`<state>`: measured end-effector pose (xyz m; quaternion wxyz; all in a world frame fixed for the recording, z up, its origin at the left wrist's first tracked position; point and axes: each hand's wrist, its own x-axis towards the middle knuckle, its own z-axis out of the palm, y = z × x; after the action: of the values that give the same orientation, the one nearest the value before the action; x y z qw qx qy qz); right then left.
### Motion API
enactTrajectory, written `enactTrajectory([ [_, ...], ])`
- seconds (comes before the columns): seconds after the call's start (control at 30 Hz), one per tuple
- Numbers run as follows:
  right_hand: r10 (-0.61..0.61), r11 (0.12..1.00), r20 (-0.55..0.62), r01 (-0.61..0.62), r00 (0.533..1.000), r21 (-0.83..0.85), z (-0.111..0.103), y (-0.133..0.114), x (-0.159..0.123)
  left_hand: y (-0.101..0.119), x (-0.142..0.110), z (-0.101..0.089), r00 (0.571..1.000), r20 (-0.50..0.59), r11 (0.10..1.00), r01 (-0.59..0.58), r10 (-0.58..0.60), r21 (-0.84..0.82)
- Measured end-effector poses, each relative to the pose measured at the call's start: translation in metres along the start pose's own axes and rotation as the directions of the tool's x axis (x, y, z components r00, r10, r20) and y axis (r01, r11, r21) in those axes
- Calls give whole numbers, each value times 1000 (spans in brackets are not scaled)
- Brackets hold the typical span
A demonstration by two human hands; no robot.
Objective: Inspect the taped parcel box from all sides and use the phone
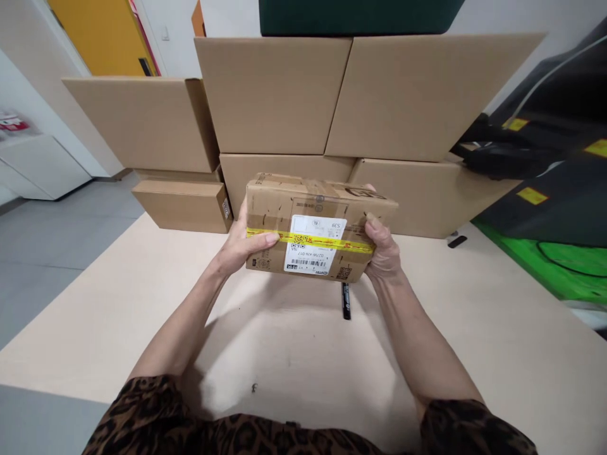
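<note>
bare tabletop [284, 366] in front, stacked cartons [272, 95] behind

Dark-green container [360, 17], top cut off

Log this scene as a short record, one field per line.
Left hand: grips one end of the carton
Right hand: grips the opposite end
Carton position: held up over the table
Carton front: white label, crossed by yellow tape
On table: slim black object, nearer the right hand
Behind: larger brown boxes, stacked
</note>
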<state>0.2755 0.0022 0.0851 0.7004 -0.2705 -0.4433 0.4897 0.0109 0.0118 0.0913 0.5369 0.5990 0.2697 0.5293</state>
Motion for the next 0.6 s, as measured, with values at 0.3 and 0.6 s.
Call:
enactTrajectory([
  [0.3,-188,957,118,209,975,-203,-4,-25,-3,-9,3,4,998,34,998,-54,54,23],
  [0.6,-376,651,380,533,845,-540,-12,9,-7,-4,19,-23,960,-145,966,220,-239,-134],
])
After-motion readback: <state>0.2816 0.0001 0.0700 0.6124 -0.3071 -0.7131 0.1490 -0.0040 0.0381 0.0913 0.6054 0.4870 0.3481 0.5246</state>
